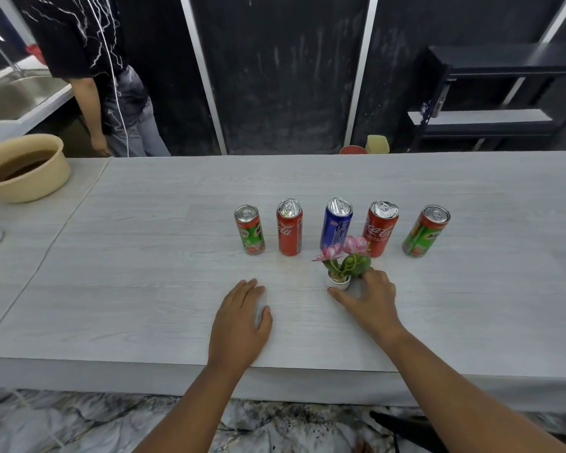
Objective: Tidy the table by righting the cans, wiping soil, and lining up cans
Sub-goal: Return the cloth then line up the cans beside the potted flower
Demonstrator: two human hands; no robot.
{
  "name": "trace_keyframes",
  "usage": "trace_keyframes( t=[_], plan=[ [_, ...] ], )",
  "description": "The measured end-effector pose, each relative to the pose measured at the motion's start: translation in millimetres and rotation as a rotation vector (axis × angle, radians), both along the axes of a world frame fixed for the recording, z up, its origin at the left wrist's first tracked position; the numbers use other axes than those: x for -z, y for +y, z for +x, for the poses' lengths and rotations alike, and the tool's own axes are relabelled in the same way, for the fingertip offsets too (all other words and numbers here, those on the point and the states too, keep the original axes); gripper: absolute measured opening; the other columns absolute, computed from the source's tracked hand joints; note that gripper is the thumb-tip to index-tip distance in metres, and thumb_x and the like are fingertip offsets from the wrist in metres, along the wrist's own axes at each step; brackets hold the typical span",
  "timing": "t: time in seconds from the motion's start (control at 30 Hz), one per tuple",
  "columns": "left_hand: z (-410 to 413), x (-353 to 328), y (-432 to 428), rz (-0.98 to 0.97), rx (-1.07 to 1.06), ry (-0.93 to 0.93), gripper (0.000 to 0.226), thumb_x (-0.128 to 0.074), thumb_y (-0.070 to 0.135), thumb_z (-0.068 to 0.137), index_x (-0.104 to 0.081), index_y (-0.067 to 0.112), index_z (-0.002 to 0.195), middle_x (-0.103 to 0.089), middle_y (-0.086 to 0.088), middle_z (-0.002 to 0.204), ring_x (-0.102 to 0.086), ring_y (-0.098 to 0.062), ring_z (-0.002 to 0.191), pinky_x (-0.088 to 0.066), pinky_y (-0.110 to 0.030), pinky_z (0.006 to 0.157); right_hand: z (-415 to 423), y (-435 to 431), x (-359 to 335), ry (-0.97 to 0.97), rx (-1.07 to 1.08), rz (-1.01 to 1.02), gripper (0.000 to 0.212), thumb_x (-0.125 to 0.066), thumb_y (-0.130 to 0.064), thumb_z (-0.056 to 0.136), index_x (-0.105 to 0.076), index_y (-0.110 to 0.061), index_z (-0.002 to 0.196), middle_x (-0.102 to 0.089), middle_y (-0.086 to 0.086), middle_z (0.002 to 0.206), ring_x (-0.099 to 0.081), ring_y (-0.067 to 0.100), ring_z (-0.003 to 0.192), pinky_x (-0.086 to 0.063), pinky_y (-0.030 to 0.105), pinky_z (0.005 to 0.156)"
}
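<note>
1. Five cans stand upright in a row across the middle of the table (pixel 138 263): from the left, a green can (pixel 249 229), a red cola can (pixel 289 227), a blue can (pixel 336 223), a second red cola can (pixel 380 229) and another green can (pixel 426 232), set a little further apart from the rest
2. Just in front of the blue can we see a small white pot (pixel 339 282) of pink flowers, upright on the table
3. Our right hand (pixel 371 297) curls round that pot, thumb at its near base and fingers against the leaves on its right
4. Our left hand (pixel 242 318) lies flat on the table, fingers straight and together, near the front edge and clear of the cans
5. A beige basin (pixel 27 171) of brown liquid sits at the far left end
6. Another person (pixel 111 76) stands behind the table
</note>
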State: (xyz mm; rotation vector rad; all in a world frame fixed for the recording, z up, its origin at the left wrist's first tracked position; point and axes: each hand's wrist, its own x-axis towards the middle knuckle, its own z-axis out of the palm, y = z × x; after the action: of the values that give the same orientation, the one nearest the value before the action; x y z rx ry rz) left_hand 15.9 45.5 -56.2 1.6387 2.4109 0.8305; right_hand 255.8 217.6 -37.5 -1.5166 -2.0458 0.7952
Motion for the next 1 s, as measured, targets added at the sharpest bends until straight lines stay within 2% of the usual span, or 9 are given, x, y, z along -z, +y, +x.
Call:
trace_keyframes(
  t=[0.27,0.47,0.63,0.73,0.83,0.9,0.93,1.0],
  plan=[
    [1,-4,0,-0.012,-0.011,0.027,0.046,-0.069,0.031,0.104,-0.066,0.017,0.148,-0.058,0.001,0.161,-0.046,-0.020,0.155,-0.042,-0.044,0.127,6,-2,5,-0.038,-0.074,0.068,0.048,-0.087,-0.057,0.077,-0.071,-0.026,0.110,-0.068,-0.006,0.107,-0.058,0.022,0.110,-0.041,0.040,0.092],
    [2,-2,0,-0.013,-0.004,0.038,0.046,-0.068,0.031,0.104,-0.066,0.017,0.148,-0.057,0.000,0.161,-0.046,-0.021,0.155,-0.042,-0.044,0.126,10,-6,6,-0.068,-0.116,0.130,0.051,-0.072,-0.069,0.076,-0.069,-0.030,0.110,-0.057,-0.017,0.100,-0.058,0.020,0.108,-0.039,0.038,0.089],
    [4,2,-1,-0.010,0.006,0.103,0.044,-0.068,0.029,0.105,-0.069,0.014,0.146,-0.061,-0.005,0.159,-0.051,-0.027,0.152,-0.046,-0.048,0.124,10,-5,6,-0.105,-0.128,0.100,0.057,-0.070,-0.071,0.076,-0.067,-0.028,0.114,-0.065,-0.008,0.106,-0.059,0.023,0.112,-0.041,0.040,0.093],
    [9,-2,0,-0.032,-0.006,0.166,0.047,-0.052,0.036,0.105,-0.074,0.012,0.139,-0.068,-0.011,0.149,-0.062,-0.033,0.140,-0.054,-0.050,0.115,20,-11,6,-0.081,-0.171,0.050,0.069,-0.079,-0.065,0.077,-0.057,-0.026,0.129,-0.058,-0.009,0.118,-0.056,0.021,0.120,-0.041,0.038,0.103],
    [20,-7,-2,0.006,-0.015,0.213,0.050,-0.047,0.037,0.103,-0.078,0.009,0.130,-0.073,-0.015,0.137,-0.070,-0.037,0.125,-0.060,-0.053,0.103,40,-24,7,-0.112,-0.211,0.069,0.087,-0.078,-0.057,0.088,-0.042,-0.022,0.159,-0.056,-0.003,0.145,-0.049,0.017,0.136,-0.041,0.036,0.115],
    [33,-1,-10,-0.032,0.031,0.205,0.051,-0.051,0.045,0.105,-0.074,0.013,0.138,-0.069,-0.013,0.145,-0.065,-0.037,0.133,-0.055,-0.054,0.110,60,-37,13,-0.261,-0.219,0.146,0.078,-0.061,-0.057,0.102,-0.038,-0.018,0.166,-0.046,0.004,0.166,-0.038,0.023,0.155,-0.031,0.040,0.128],
    [42,4,-17,-0.074,0.055,0.215,0.057,-0.052,0.050,0.106,-0.067,0.016,0.149,-0.060,-0.011,0.157,-0.056,-0.037,0.145,-0.047,-0.055,0.119,71,-47,16,-0.347,-0.230,0.188,0.073,-0.049,-0.058,0.107,-0.036,-0.019,0.168,-0.036,0.005,0.173,-0.029,0.024,0.161,-0.023,0.042,0.132],
    [57,15,-33,-0.168,0.059,0.223,0.073,-0.042,0.062,0.109,-0.035,0.024,0.171,-0.026,-0.005,0.181,-0.021,-0.031,0.168,-0.020,-0.054,0.134,90,-67,21,-0.469,-0.245,0.234,0.069,-0.031,-0.059,0.110,-0.029,-0.025,0.171,-0.021,0.002,0.179,-0.016,0.025,0.166,-0.016,0.047,0.133]
  ],
)
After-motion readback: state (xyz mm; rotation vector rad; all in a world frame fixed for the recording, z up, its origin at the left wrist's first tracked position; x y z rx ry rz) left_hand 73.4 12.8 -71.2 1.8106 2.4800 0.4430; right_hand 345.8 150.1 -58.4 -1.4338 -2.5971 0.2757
